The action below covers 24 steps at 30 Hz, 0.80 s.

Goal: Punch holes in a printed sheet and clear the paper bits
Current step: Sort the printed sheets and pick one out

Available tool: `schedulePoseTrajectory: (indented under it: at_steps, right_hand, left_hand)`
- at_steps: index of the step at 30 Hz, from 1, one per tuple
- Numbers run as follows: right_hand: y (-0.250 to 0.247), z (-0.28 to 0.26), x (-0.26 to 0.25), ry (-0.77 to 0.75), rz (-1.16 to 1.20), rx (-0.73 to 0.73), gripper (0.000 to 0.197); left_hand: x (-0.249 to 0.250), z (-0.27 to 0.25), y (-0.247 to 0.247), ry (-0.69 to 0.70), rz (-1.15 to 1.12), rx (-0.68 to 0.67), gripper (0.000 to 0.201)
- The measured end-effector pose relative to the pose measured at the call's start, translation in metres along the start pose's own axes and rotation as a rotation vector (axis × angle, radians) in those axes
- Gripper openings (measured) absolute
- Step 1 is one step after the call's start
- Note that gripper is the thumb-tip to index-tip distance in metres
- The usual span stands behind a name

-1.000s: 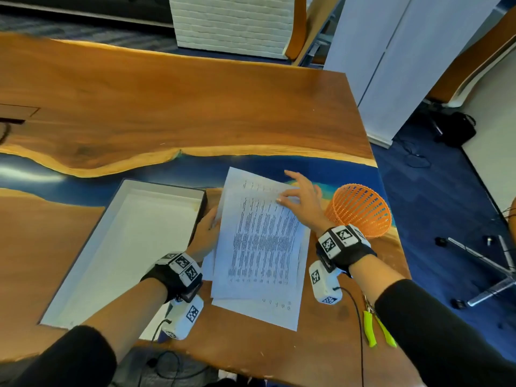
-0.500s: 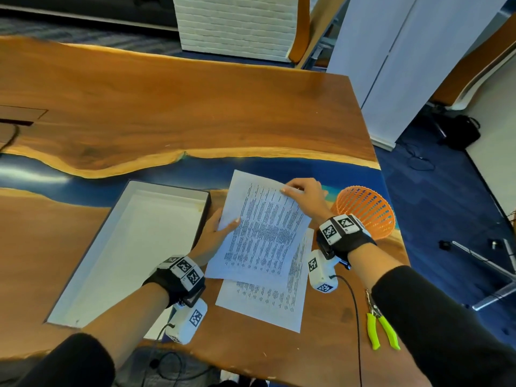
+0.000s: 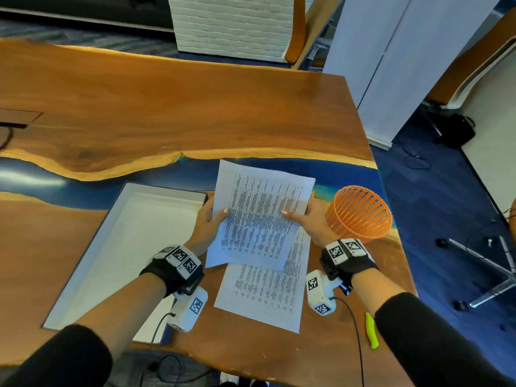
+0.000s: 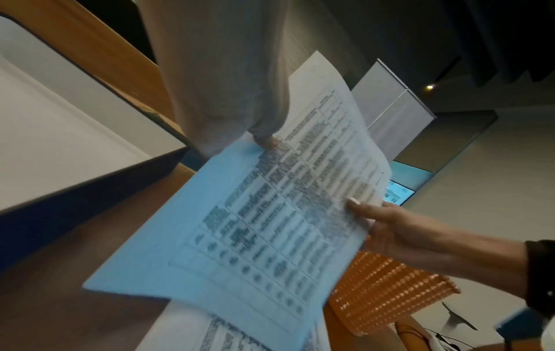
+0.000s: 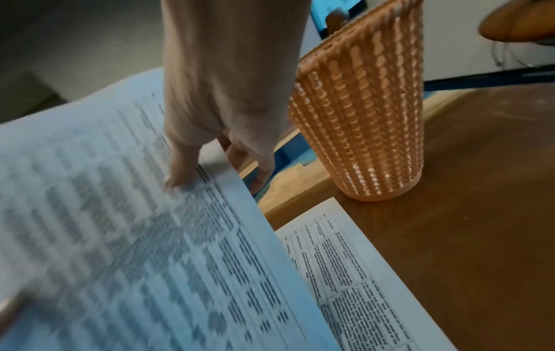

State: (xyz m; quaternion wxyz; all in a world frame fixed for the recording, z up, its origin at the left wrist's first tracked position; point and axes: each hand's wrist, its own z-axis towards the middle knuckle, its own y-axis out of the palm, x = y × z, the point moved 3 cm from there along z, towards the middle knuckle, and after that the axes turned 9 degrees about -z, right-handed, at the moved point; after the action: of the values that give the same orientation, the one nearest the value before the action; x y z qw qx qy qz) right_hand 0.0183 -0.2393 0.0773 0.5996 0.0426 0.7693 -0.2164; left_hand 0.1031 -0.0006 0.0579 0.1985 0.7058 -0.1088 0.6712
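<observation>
Both hands pinch one printed sheet [image 3: 258,216] above the table [image 3: 167,107] — left hand [image 3: 206,223] on its left edge, right hand [image 3: 310,222] on its right, thumbs on top — another sheet [image 3: 268,294] below, basket [image 3: 358,212] just beyond the right fingers.
</observation>
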Motion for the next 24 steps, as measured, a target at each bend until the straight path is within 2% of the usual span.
schedulePoseTrajectory:
  at_steps: [1,4,7,9,13,17,20,24]
  right_hand:
    - [0.003,-0.002,0.000,-0.032,-0.026,0.038,0.033]
    - [0.011,-0.006,-0.006,-0.110,-0.022,0.218,0.026]
    - [0.016,-0.010,-0.010,-0.167,-0.027,0.327,0.022]
    - [0.017,-0.012,-0.007,-0.207,-0.064,0.350,0.024]
    - [0.021,-0.014,0.013,-0.159,-0.112,0.277,0.030]
    - [0.019,-0.011,0.029,-0.039,-0.157,0.246,0.030]
    - [0.015,-0.004,0.028,-0.056,-0.193,0.238,0.029]
    - [0.014,0.009,0.027,-0.094,-0.215,0.155,0.034]
  left_hand:
    - [0.002,0.001,0.004,0.025,-0.004,0.028,0.031]
    - [0.010,0.002,0.017,0.105,-0.021,0.102,0.028]
    - [0.007,0.002,0.027,0.133,-0.033,0.096,0.028]
    - [0.001,0.001,0.030,0.110,-0.056,0.086,0.031]
    - [-0.012,-0.005,0.031,0.069,-0.037,0.080,0.044]
    - [-0.026,-0.006,0.023,0.031,0.015,0.081,0.045]
    - [-0.025,0.000,0.019,0.037,0.040,0.096,0.041]
    - [-0.019,0.013,0.012,0.106,0.172,0.105,0.033]
